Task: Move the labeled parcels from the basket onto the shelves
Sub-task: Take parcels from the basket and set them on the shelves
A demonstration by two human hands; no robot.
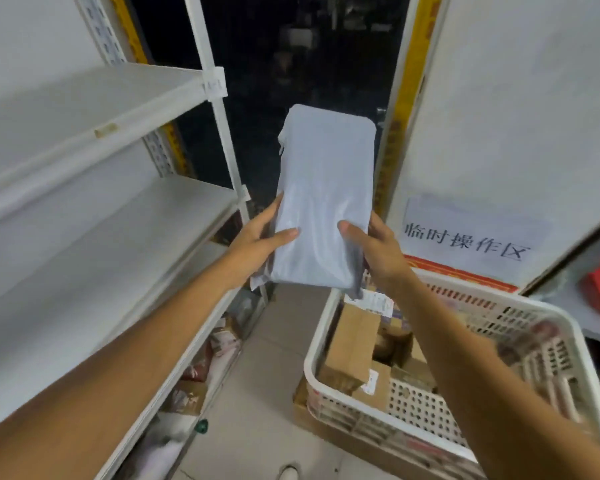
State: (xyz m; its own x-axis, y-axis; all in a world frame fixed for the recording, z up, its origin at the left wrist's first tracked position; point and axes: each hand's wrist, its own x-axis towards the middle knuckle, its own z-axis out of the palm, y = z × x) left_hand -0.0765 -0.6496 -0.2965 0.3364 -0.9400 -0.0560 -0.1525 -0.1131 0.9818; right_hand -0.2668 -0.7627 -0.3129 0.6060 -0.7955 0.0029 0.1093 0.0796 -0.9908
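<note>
The left hand (257, 239) and right hand (381, 251) grip a grey parcel (326, 188); cardboard boxes (352, 344) remain in the basket (309, 362), and the upper shelves (84, 109) seem bare.

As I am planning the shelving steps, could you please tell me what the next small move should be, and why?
Probably swing the grey parcel left onto the middle shelf: the left hand and right hand grip its lower end, it is held up clear of the basket, and that shelf lies close on its left.
</note>
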